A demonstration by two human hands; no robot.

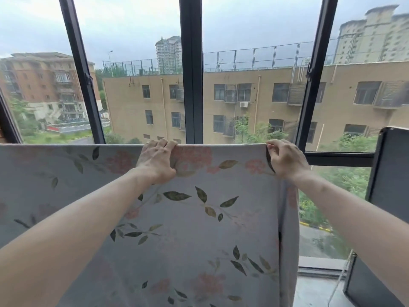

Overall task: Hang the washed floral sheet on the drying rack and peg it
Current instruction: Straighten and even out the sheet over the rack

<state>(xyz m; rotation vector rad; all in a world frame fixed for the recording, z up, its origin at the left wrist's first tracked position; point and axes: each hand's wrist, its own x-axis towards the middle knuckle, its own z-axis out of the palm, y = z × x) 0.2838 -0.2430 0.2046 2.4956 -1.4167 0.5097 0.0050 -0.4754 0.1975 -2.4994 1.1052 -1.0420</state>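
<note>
While the floral sheet [199, 218] hung draped over a rail I could not see, before the window [191, 85], I judged it might slide off sideways, since no pegs showed. My left hand [158, 161] curled over its top fold; my right hand [285, 158] pinched the corner edge. No containers were visible; the dark panel [389, 165] stayed unidentifiable.

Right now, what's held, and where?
Floral sheet: left hand grips its top fold, right hand pinches its top right corner.
</note>
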